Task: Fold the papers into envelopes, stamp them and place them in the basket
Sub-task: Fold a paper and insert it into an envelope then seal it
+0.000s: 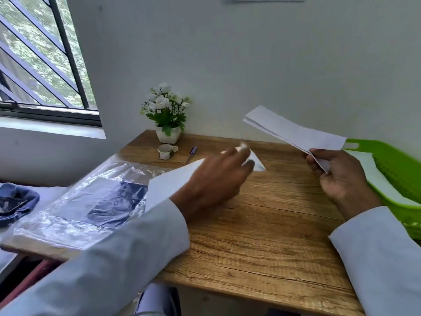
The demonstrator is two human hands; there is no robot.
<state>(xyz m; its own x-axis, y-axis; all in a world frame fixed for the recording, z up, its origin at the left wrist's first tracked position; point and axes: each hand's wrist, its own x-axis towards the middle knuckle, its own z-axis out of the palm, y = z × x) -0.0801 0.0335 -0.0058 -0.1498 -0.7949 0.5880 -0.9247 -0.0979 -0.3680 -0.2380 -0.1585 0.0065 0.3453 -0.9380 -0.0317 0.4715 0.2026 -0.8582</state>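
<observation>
Right grip (341, 176) — flat folded paper (293, 133)

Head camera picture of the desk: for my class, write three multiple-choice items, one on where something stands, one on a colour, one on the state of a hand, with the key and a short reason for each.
1. Where does the flower pot stand?
A. at the back of the table, against the wall
B. inside the basket
C. on the window sill

2. What colour is the basket?
A. blue
B. green
C. red

3. What is the right hand doing?
A. lying flat on the table
B. gripping the pen
C. holding a folded paper up off the table

Key: 1 A, the pot sits at the table's far edge by the wall. 2 B, its plastic mesh is bright green. 3 C, thumb and fingers pinch the paper's lower end in the air.
</observation>
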